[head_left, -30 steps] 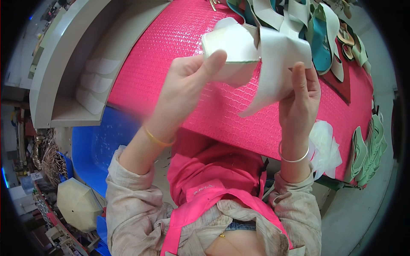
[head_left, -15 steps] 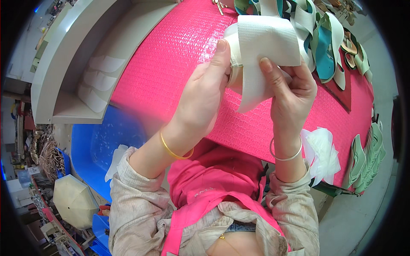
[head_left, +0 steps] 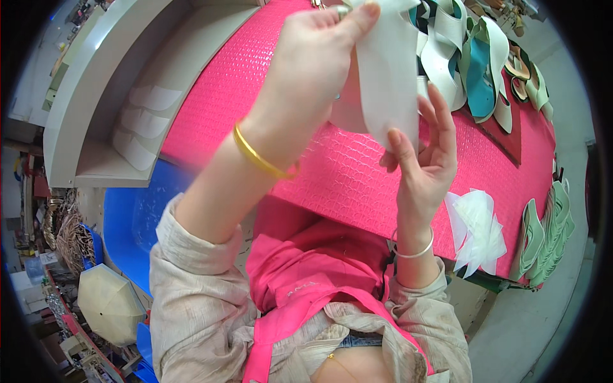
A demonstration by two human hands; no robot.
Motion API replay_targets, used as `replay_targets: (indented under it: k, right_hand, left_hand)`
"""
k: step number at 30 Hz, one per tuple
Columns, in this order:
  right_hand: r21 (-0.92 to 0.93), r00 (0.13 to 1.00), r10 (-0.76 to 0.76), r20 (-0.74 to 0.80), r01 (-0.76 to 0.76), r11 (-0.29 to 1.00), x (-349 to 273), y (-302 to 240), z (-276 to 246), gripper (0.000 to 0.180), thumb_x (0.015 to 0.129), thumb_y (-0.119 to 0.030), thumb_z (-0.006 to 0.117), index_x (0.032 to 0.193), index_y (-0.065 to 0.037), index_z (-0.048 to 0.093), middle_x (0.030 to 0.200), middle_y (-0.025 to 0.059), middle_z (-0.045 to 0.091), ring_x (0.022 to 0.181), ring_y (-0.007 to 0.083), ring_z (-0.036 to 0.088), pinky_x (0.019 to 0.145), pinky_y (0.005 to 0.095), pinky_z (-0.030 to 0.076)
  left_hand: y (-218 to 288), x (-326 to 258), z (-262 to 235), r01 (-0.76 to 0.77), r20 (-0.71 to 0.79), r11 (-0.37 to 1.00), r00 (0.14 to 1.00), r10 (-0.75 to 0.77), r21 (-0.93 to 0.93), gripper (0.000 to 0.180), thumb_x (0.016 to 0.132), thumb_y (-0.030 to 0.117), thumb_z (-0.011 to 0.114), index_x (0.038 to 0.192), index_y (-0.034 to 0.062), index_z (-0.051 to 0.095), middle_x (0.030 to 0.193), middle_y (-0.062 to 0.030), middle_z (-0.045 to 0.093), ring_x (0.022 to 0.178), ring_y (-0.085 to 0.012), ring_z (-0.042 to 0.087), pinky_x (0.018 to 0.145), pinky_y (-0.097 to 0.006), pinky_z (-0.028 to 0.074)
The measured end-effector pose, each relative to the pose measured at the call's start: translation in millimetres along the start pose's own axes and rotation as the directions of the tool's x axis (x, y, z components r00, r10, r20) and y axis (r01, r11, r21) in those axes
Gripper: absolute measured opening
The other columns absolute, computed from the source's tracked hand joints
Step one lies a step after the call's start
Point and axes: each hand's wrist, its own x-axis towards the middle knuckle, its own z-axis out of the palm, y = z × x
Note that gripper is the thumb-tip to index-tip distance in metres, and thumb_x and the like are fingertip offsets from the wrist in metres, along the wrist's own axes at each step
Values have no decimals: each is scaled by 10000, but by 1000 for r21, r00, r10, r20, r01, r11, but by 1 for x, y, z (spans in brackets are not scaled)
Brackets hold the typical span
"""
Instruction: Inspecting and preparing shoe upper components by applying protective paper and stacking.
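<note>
A pale, flexible white strip (head_left: 391,76) with a rounded lower end hangs upright over the table. My left hand (head_left: 310,70) is closed on its upper part, thumb pressed near the top edge. At the lower end, my right hand (head_left: 426,150) pinches the strip between the thumb and a finger, its other fingers spread behind. A second whitish layer (head_left: 348,112) shows beside the strip, partly hidden by my left hand. Past the strip lie several white shoe uppers (head_left: 444,48) with teal linings.
Pink textured cloth covers the table (head_left: 319,169). Thin white sheets (head_left: 477,230) lie by its right edge, near stacked pale green pieces (head_left: 552,236). On the left are a grey shelf (head_left: 179,70) holding white cut pieces (head_left: 148,121), a blue bin (head_left: 131,223) and a cream umbrella (head_left: 110,303).
My left hand has moved up and is now gripping the strip's top. My right hand has shifted down to its lower end. The white material, folded over before, now hangs lengthwise.
</note>
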Motion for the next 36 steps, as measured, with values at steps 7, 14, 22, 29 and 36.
replay_targets:
  k: [7,14,22,29,36]
  right_hand:
    - [80,991,-95,-96,103,991,10,17,11,611,792,-3,604,1324,-33,303,1224,154,465,639,76,579,493,173,493]
    - [52,999,7,-47,-4,999,8,20,5,605,784,-20,626,1305,-30,319,966,104,580,662,102,598,502,193,500]
    - [-698,999,27,20,-5,716,14,81,-17,302,776,-164,667,1039,-53,568,711,10,596,557,90,552,464,250,412]
    - [46,967,236,90,-241,969,45,17,-58,374,911,-364,429,958,-22,573,865,13,563,751,64,490,621,194,332]
    - [317,995,101,17,-101,943,-11,24,-37,394,711,-12,664,1057,-36,476,952,77,562,894,122,538,767,233,415]
  left_hand:
    - [12,14,9,184,96,983,979,-181,-14,339,924,285,442,955,-21,583,809,-76,630,661,-107,594,591,-226,474]
    - [8,15,4,186,99,982,977,-187,18,325,932,275,425,944,-11,580,790,-69,623,642,-109,591,579,-233,479]
    - [21,18,21,-136,125,975,986,115,174,244,840,135,586,1011,-40,584,866,-82,645,714,-110,608,649,-220,485]
    - [-46,0,-11,-351,339,709,926,165,612,222,728,-7,641,949,3,640,829,-92,660,739,-129,625,691,-261,495]
    - [-105,-52,-41,8,78,883,996,-50,468,234,705,19,659,938,41,646,826,-118,640,819,-190,625,719,-280,483]
